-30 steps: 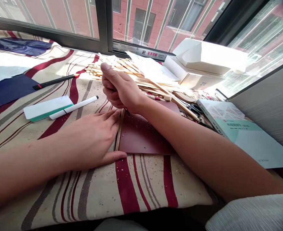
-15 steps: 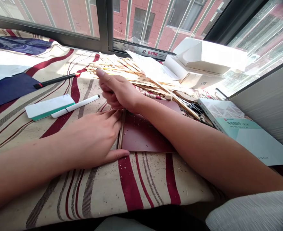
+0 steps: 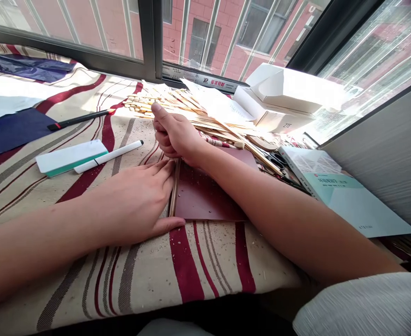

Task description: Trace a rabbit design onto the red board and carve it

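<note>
My left hand [image 3: 135,200] lies flat on the striped cloth, fingers stretched out and pressed against a thin wooden strip [image 3: 173,196]. That strip runs along the left edge of a dark red board [image 3: 208,196], and the thumb tip reaches the board's near corner. Above the strip's far end, my right hand [image 3: 177,135] is closed with the thumb on top; whatever it grips is hidden by the fingers. My right forearm crosses over the board. Small crumbs are scattered on the board and cloth.
Behind my hands lies a pile of wooden sticks [image 3: 138,103] with paper. Left are a white marker [image 3: 109,156], a white-and-green card [image 3: 71,156] and a black pencil [image 3: 81,120]. Right are scissors [image 3: 277,161], a book [image 3: 352,196] and a white box [image 3: 282,119].
My right hand has shifted slightly right, still closed. My left hand stays flat in its place by the strip. The whole view has shifted a little.
</note>
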`<action>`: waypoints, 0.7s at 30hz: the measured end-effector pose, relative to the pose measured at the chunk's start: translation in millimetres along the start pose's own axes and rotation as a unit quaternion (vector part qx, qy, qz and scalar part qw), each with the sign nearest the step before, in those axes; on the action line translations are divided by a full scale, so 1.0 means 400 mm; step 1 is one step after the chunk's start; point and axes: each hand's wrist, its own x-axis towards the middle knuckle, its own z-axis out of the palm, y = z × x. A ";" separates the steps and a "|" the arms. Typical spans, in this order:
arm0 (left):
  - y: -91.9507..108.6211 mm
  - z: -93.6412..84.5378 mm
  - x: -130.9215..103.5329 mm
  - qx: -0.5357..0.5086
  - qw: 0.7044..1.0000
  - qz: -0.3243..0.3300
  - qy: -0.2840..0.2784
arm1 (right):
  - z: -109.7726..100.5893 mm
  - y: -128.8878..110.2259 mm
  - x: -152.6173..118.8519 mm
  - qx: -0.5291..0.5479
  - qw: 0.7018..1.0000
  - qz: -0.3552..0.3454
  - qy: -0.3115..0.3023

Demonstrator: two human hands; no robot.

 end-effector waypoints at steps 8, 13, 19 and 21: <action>-0.002 0.005 -0.002 0.007 1.000 -0.001 -0.002 | -0.045 -0.019 -0.026 0.075 0.991 0.023 -0.111; -0.006 0.008 -0.005 0.007 1.000 0.014 0.005 | -0.060 -0.017 -0.024 0.090 0.991 -0.075 -0.071; -0.006 0.017 -0.008 -0.002 0.999 0.006 0.047 | -0.029 -0.015 -0.026 0.051 0.995 -0.025 -0.085; -0.004 0.011 -0.006 0.001 1.000 0.005 0.019 | -0.030 -0.019 -0.030 0.043 0.991 -0.007 -0.125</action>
